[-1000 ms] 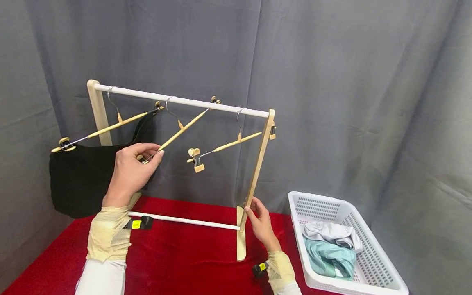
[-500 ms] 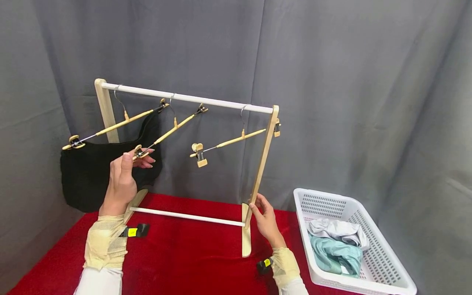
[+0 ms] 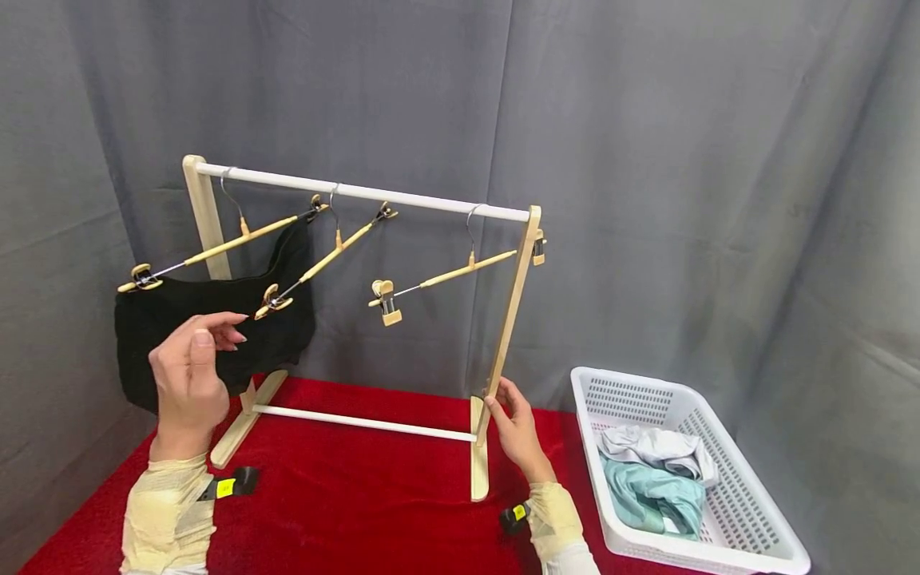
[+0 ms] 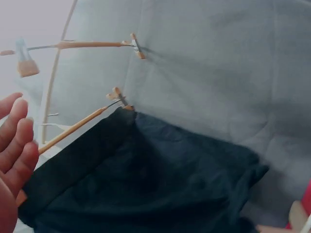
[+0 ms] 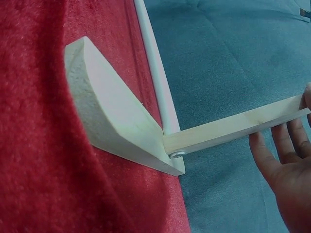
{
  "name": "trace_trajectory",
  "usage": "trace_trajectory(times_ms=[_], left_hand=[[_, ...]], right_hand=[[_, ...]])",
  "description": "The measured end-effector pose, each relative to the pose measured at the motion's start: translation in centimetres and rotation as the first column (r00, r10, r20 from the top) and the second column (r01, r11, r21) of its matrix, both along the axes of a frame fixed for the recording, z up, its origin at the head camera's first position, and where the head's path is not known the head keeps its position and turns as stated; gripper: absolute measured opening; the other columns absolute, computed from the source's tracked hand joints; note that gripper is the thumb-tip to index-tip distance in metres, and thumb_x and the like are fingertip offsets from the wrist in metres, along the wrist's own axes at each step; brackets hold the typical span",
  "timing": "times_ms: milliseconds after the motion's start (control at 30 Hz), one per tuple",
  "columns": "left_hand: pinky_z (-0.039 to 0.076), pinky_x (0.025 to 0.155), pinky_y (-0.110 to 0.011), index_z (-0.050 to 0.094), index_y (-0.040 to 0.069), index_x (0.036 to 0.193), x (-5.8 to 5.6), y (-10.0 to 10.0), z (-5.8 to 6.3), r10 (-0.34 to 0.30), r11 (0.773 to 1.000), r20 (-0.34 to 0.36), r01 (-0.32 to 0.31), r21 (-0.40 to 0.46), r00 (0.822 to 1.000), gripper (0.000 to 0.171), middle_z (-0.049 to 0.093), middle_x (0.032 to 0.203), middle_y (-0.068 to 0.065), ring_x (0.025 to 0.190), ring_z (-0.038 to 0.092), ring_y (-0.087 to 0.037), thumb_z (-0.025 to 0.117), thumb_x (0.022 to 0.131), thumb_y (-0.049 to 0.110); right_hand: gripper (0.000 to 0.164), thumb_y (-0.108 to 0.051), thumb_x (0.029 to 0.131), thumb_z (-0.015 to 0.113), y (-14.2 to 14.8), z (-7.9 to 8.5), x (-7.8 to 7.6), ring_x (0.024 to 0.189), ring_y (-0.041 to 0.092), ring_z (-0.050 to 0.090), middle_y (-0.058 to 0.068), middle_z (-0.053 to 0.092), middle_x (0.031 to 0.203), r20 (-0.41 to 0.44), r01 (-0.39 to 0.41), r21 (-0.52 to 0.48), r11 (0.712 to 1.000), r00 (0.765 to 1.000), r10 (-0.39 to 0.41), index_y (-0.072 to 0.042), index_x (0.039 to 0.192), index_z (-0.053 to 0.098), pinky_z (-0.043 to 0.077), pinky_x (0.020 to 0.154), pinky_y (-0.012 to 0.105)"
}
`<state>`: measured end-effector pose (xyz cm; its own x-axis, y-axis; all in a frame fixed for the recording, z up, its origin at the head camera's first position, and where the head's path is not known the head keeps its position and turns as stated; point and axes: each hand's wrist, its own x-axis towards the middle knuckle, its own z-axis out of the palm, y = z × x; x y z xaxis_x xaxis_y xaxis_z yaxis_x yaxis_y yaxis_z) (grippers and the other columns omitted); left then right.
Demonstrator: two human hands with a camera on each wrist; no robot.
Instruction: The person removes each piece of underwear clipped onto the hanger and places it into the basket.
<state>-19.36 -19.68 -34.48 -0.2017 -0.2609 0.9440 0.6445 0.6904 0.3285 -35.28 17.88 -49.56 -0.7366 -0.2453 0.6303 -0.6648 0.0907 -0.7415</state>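
Observation:
A wooden rack (image 3: 510, 311) with a white top rail (image 3: 359, 192) stands on a red cloth. Three clip hangers hang from the rail. The left hanger (image 3: 216, 251) carries a black garment (image 3: 180, 335), also in the left wrist view (image 4: 146, 184). The middle hanger (image 3: 323, 259) and right hanger (image 3: 446, 277) are bare. My left hand (image 3: 216, 331) hovers below the middle hanger's near clip (image 3: 273, 300) with relaxed fingers (image 4: 14, 141), holding nothing. My right hand (image 3: 503, 399) grips the rack's right post (image 5: 243, 127) just above its foot (image 5: 116, 121).
A white plastic basket (image 3: 647, 391) at the right holds a white garment (image 3: 654, 451) and a teal one (image 3: 650, 495). A grey curtain hangs close behind the rack. The red cloth (image 3: 345, 495) covers the table, and the rack's lower rail (image 5: 153, 63) runs just above it.
My left hand has let go of the middle hanger's near clip and dropped down and to the left. The hanger has swung back to hang free. The right hand stays on the post.

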Motion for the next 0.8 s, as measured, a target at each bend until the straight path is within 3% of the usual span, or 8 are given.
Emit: trace_trajectory(times_ms=[100,167,300,367,533,800], left_hand=[[0.037,0.071,-0.016,0.067,-0.002,0.087,1.5,0.4,1.2,0.140,0.990,-0.004,-0.140,0.028,0.990,0.023,0.061,0.076,-0.017,0.074,0.050,-0.003,0.049,0.087,0.012],[0.036,0.073,-0.017,0.066,-0.003,0.086,2.5,0.9,2.1,0.202,0.978,-0.009,-0.202,0.050,0.979,0.019,0.062,0.080,-0.019,0.079,0.050,-0.004,0.055,0.084,0.012],[0.035,0.085,-0.023,0.065,-0.005,0.087,4.0,1.0,4.0,0.271,0.960,-0.035,-0.268,0.079,0.962,0.022,0.059,0.094,-0.023,0.094,0.051,-0.015,0.055,0.080,0.013],[0.033,0.090,-0.029,0.064,-0.006,0.088,4.3,0.6,4.6,0.301,0.951,-0.040,-0.297,0.085,0.953,0.024,0.058,0.103,-0.016,0.104,0.047,-0.018,0.055,0.079,0.015],[0.026,0.098,-0.039,0.062,-0.005,0.093,4.1,-1.6,5.5,0.366,0.929,0.001,-0.365,0.056,0.931,0.027,0.040,0.124,0.011,0.118,0.034,-0.014,0.056,0.080,0.018],[0.022,0.103,-0.042,0.060,0.002,0.105,2.4,-4.7,5.3,0.414,0.905,0.159,-0.424,0.031,0.896,0.035,0.040,0.132,-0.007,0.124,0.023,-0.007,0.061,0.076,0.022]], right_hand=[[0.032,-0.007,0.089,0.056,0.1,-0.1,0.1,0.096,0.038,0.057,0.015,0.062,0.105,0.003,0.005,0.007,1.000,1.000,-0.005,0.000,0.120,0.051,0.048,0.082,0.041],[0.033,-0.007,0.089,0.056,0.1,-0.2,0.1,0.095,0.036,0.058,0.014,0.062,0.105,-0.001,0.013,0.009,1.000,1.000,-0.013,0.001,0.120,0.051,0.048,0.081,0.041],[0.033,-0.007,0.089,0.055,0.1,-0.1,0.0,0.096,0.037,0.057,0.014,0.062,0.106,-0.003,0.009,0.002,1.000,1.000,-0.009,0.001,0.121,0.051,0.047,0.082,0.046],[0.033,-0.007,0.089,0.055,0.0,-0.1,-0.1,0.096,0.038,0.056,0.014,0.061,0.106,-0.001,0.006,0.002,1.000,1.000,-0.006,0.000,0.121,0.050,0.047,0.082,0.046],[0.035,-0.006,0.088,0.056,0.1,-0.2,-0.1,0.094,0.033,0.057,0.017,0.061,0.105,0.002,0.017,0.005,1.000,1.000,-0.017,0.005,0.121,0.049,0.048,0.081,0.043],[0.035,-0.007,0.089,0.055,-0.1,-0.2,0.1,0.097,0.038,0.056,0.022,0.060,0.107,0.001,0.011,0.002,1.000,1.000,-0.011,0.006,0.121,0.049,0.046,0.083,0.046]])
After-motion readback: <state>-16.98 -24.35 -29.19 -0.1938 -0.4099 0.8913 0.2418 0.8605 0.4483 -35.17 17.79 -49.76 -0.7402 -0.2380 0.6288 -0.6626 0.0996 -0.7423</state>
